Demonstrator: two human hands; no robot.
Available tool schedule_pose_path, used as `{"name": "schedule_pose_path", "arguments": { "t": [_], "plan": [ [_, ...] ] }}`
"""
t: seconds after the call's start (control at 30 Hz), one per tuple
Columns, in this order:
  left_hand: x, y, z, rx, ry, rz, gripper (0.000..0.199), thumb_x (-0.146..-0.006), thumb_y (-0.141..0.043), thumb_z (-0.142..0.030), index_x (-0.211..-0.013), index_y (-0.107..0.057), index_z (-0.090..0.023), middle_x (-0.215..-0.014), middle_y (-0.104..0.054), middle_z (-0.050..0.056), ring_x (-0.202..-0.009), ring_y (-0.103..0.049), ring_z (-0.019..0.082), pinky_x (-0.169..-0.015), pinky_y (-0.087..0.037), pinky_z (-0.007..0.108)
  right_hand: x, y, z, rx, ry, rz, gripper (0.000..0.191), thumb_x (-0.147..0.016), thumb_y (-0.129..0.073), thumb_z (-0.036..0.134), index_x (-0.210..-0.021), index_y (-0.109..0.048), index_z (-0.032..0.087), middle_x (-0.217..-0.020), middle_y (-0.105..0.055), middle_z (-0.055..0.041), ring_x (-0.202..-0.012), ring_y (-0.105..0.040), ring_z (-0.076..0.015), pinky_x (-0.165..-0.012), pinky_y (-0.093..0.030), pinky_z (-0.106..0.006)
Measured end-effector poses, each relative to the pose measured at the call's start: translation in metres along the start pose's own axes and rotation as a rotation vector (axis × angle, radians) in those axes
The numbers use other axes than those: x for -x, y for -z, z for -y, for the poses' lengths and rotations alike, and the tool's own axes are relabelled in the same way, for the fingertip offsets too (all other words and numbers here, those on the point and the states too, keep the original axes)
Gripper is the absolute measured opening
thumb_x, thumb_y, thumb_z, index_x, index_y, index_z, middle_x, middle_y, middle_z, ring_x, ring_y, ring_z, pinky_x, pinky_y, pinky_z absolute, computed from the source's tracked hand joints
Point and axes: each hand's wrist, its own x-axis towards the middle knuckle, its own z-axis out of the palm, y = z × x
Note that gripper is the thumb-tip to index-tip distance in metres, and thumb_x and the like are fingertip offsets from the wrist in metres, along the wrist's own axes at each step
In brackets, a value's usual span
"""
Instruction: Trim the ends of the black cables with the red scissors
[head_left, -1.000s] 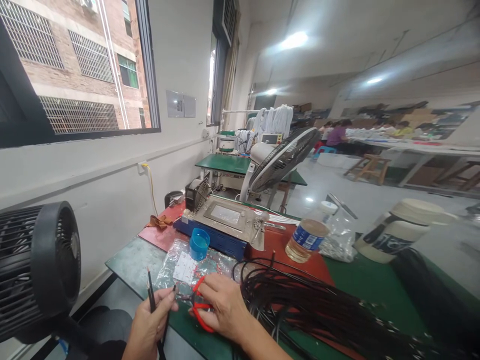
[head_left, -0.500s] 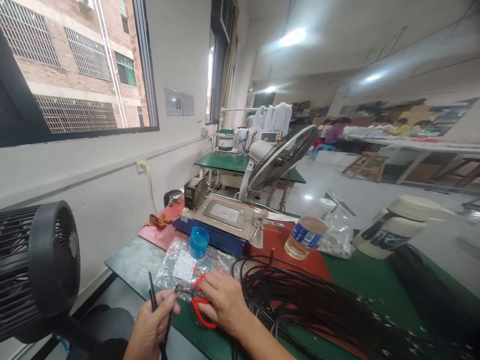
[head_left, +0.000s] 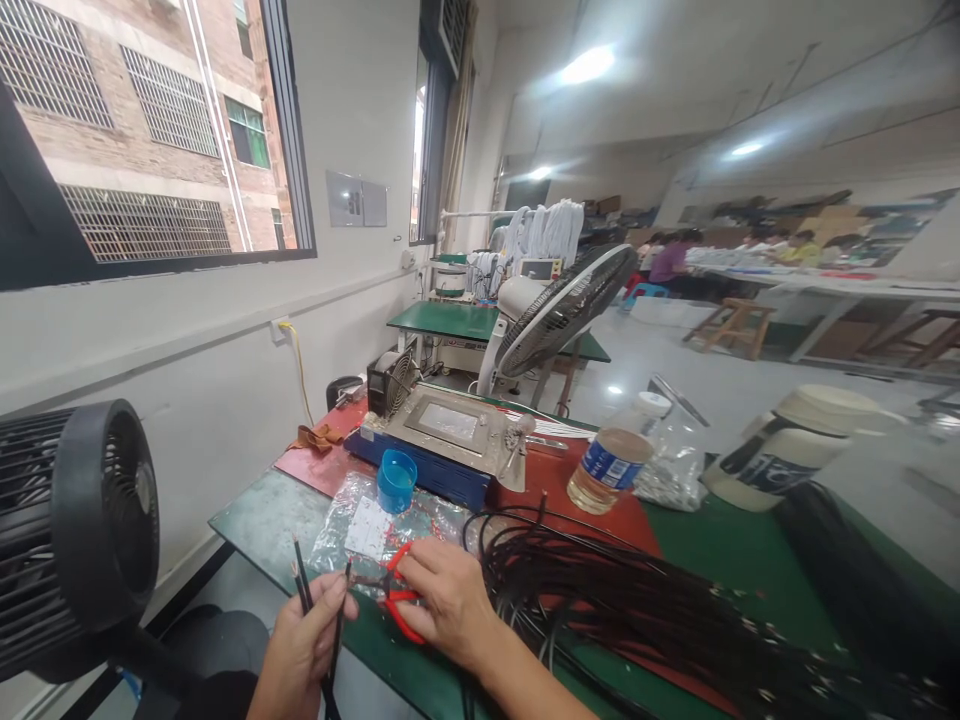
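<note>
My left hand (head_left: 313,630) is closed around several black cables (head_left: 301,580) whose stripped ends point up; one cable end stands between thumb and forefinger. Opposite it, my right hand (head_left: 446,600) grips red-handled pliers (head_left: 397,622), perhaps cutters. Their metal jaws are close to that cable end, though whether they touch it I cannot tell. Behind my hands a clear plastic bag (head_left: 341,520) lies on the table with a white label and small red bits. A blue cup (head_left: 396,482) stands on the bag. To the right spreads a large bundle of black cables (head_left: 600,580).
A blue-sided metal machine (head_left: 435,470) with a small fan stands behind the cup. A bottle of pale liquid (head_left: 609,470), a bag of small parts (head_left: 675,465) and a cream jug (head_left: 795,450) are at right. A black fan (head_left: 112,520) is at left. People sit in the background.
The plier jaws have drawn back slightly from the cable end in my left hand, whose tip now shows. Both hands stay in nearly the same place.
</note>
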Motion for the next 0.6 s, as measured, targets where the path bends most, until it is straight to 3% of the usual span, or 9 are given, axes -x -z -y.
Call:
{"name": "schedule_pose_path", "arguments": {
  "t": [0.27,0.33,0.47,0.6],
  "plan": [
    [-0.0032,0.0052,0.0083,0.16,0.084,0.073,0.028,-0.068,-0.073,-0.037,-0.06,-0.062,-0.012,-0.051,-0.034,-0.009,-0.04,-0.007,0.0,-0.034,-0.006,0.011,-0.0003,-0.0003,-0.0004,0.027,-0.034,0.025,0.043,-0.092,-0.03,0.046,-0.071,-0.055,0.018,-0.068,-0.052,-0.0027,-0.062,-0.04,-0.015,-0.059,-0.025,-0.029],
    [-0.0013,0.0036,0.0079,0.166,0.1,0.058,0.026,-0.066,-0.074,-0.036,-0.064,-0.063,-0.012,-0.05,-0.038,-0.008,-0.039,-0.014,-0.001,-0.033,-0.011,0.01,0.0003,-0.0013,-0.0008,0.024,-0.028,0.026,0.046,-0.092,-0.028,0.048,-0.07,-0.054,0.018,-0.067,-0.052,-0.0026,-0.062,-0.039,-0.015,-0.058,-0.025,-0.029],
    [0.003,0.0016,0.0048,0.114,0.089,0.012,0.025,-0.063,-0.076,-0.036,-0.067,-0.064,-0.014,-0.053,-0.047,-0.005,-0.045,-0.04,0.004,-0.043,-0.032,0.01,0.0005,-0.003,-0.0019,-0.002,-0.023,0.033,0.045,-0.092,-0.029,0.049,-0.07,-0.053,0.018,-0.067,-0.051,-0.0016,-0.06,-0.039,-0.0145,-0.057,-0.024,-0.028],
    [0.0021,0.0045,0.0039,-0.024,-0.006,0.03,0.028,-0.068,-0.071,-0.039,-0.059,-0.061,-0.014,-0.051,-0.045,-0.005,-0.047,-0.037,0.005,-0.044,-0.031,0.012,0.0012,-0.0043,-0.0035,-0.015,-0.011,0.062,0.045,-0.092,-0.032,0.049,-0.066,-0.051,0.018,-0.065,-0.051,-0.0008,-0.059,-0.04,-0.0135,-0.055,-0.023,-0.027]
  ]
}}
